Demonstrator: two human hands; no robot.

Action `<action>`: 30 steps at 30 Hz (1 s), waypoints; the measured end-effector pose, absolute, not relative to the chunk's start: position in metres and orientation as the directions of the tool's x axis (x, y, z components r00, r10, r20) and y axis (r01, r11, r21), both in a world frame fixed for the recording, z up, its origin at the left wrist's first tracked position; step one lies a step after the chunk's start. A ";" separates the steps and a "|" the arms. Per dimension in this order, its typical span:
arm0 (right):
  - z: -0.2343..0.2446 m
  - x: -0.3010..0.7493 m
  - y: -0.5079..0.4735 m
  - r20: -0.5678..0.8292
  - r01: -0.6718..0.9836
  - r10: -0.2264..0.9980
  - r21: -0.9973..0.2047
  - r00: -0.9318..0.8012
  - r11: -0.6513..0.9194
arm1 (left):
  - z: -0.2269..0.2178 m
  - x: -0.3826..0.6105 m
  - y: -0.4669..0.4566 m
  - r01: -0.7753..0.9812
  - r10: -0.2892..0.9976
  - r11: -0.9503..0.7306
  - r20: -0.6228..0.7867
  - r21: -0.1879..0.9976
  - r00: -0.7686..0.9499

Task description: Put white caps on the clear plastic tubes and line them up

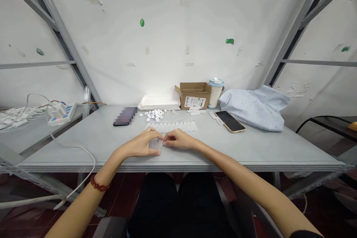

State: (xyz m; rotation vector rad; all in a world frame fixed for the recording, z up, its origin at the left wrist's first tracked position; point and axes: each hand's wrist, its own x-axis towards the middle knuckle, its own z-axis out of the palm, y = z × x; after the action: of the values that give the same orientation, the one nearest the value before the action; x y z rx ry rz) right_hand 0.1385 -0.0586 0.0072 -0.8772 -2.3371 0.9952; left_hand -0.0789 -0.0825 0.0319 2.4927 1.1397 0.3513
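Observation:
Both my hands rest on the grey table [251, 148] near its front edge. My left hand [142, 143] curls its fingers round a small clear plastic piece [155, 143]. My right hand [180, 139] pinches at the same piece from the right, fingertips touching it. Just beyond my hands lies a row of several small white translucent plastic parts [174, 126]. Behind that row sits a scatter of small white round caps [156, 114].
At the back stand a white foam tray [158, 102], an open cardboard box [194, 95] and a lidded cup [215, 93]. A phone [230, 121] and a pale blue cloth [255, 106] lie right. A dark phone [125, 116] lies left; a power strip [61, 112] with a white cable sits far left.

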 end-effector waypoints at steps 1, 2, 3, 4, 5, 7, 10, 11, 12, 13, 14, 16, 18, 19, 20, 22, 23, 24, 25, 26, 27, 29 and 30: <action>0.008 0.139 -0.059 0.151 0.377 0.703 -0.756 -0.695 0.535 | 0.032 -0.079 -0.082 0.671 0.766 -0.600 0.070 0.435 0.639; 0.008 0.138 -0.059 0.149 0.377 0.704 -0.757 -0.695 0.533 | 0.032 -0.079 -0.083 0.673 0.768 -0.599 0.076 0.435 0.636; 0.008 0.138 -0.060 0.149 0.377 0.703 -0.758 -0.695 0.533 | 0.032 -0.078 -0.083 0.673 0.771 -0.600 0.086 0.432 0.631; 0.008 0.138 -0.060 0.149 0.376 0.703 -0.758 -0.695 0.533 | 0.032 -0.078 -0.083 0.673 0.772 -0.602 0.098 0.429 0.628; 0.009 0.138 -0.060 0.150 0.377 0.704 -0.757 -0.695 0.533 | 0.032 -0.077 -0.083 0.673 0.773 -0.605 0.112 0.425 0.625; 0.009 0.138 -0.060 0.152 0.377 0.704 -0.756 -0.693 0.534 | 0.033 -0.076 -0.083 0.674 0.773 -0.611 0.131 0.414 0.620; 0.009 0.137 -0.060 0.153 0.379 0.711 -0.758 -0.687 0.530 | 0.035 -0.073 -0.084 0.687 0.777 -0.611 0.130 0.394 0.616; 0.010 0.137 -0.060 0.151 0.380 0.713 -0.760 -0.685 0.527 | 0.035 -0.073 -0.084 0.690 0.777 -0.611 0.128 0.387 0.616; 0.010 0.137 -0.061 0.148 0.381 0.715 -0.762 -0.684 0.523 | 0.035 -0.073 -0.084 0.691 0.775 -0.614 0.128 0.382 0.618; 0.011 0.137 -0.061 0.146 0.382 0.716 -0.764 -0.682 0.520 | 0.035 -0.073 -0.084 0.689 0.773 -0.618 0.131 0.379 0.621; 0.011 0.137 -0.062 0.144 0.384 0.717 -0.764 -0.682 0.519 | 0.034 -0.073 -0.084 0.686 0.770 -0.623 0.136 0.376 0.624; 0.011 0.137 -0.062 0.142 0.391 0.718 -0.759 -0.682 0.521 | 0.032 -0.074 -0.083 0.679 0.764 -0.630 0.148 0.376 0.628; 0.009 0.137 -0.062 0.140 0.397 0.720 -0.755 -0.680 0.522 | 0.031 -0.074 -0.083 0.670 0.760 -0.636 0.162 0.383 0.630; 0.009 0.138 -0.061 0.139 0.398 0.720 -0.754 -0.680 0.522 | 0.031 -0.074 -0.083 0.663 0.757 -0.640 0.168 0.388 0.632; 0.009 0.138 -0.059 0.141 0.397 0.718 -0.753 -0.682 0.524 | 0.031 -0.074 -0.084 0.658 0.753 -0.644 0.174 0.391 0.634; 0.011 0.138 -0.058 0.144 0.392 0.710 -0.750 -0.689 0.533 | 0.032 -0.074 -0.084 0.650 0.750 -0.646 0.176 0.400 0.637; 0.014 0.138 -0.059 0.150 0.397 0.713 -0.744 -0.685 0.538 | 0.033 -0.074 -0.085 0.649 0.752 -0.643 0.175 0.406 0.636; 0.019 0.138 -0.062 0.166 0.412 0.727 -0.731 -0.666 0.545 | 0.034 -0.074 -0.085 0.650 0.756 -0.637 0.176 0.414 0.630; 0.024 0.137 -0.067 0.198 0.429 0.749 -0.715 -0.633 0.552 | 0.035 -0.074 -0.085 0.651 0.763 -0.630 0.181 0.423 0.620; 0.029 0.136 -0.075 0.255 0.461 0.783 -0.689 -0.567 0.559 | 0.037 -0.075 -0.085 0.654 0.771 -0.621 0.191 0.432 0.607; 0.033 0.136 -0.085 0.352 0.491 0.809 -0.658 -0.470 0.571 | 0.038 -0.076 -0.084 0.656 0.780 -0.613 0.208 0.439 0.590; 0.035 0.140 -0.109 0.558 0.476 0.776 -0.618 -0.295 0.626 | 0.040 -0.077 -0.083 0.658 0.794 -0.603 0.258 0.451 0.550; 0.032 0.143 -0.120 0.642 0.451 0.730 -0.593 -0.236 0.667 | 0.041 -0.077 -0.082 0.659 0.800 -0.597 0.286 0.457 0.527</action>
State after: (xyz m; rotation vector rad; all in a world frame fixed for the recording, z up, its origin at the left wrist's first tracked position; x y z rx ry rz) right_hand 0.1432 -0.1203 0.0323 -0.9290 -1.8813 0.3487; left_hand -0.0773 -0.0817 0.0412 2.4770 1.2187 0.6874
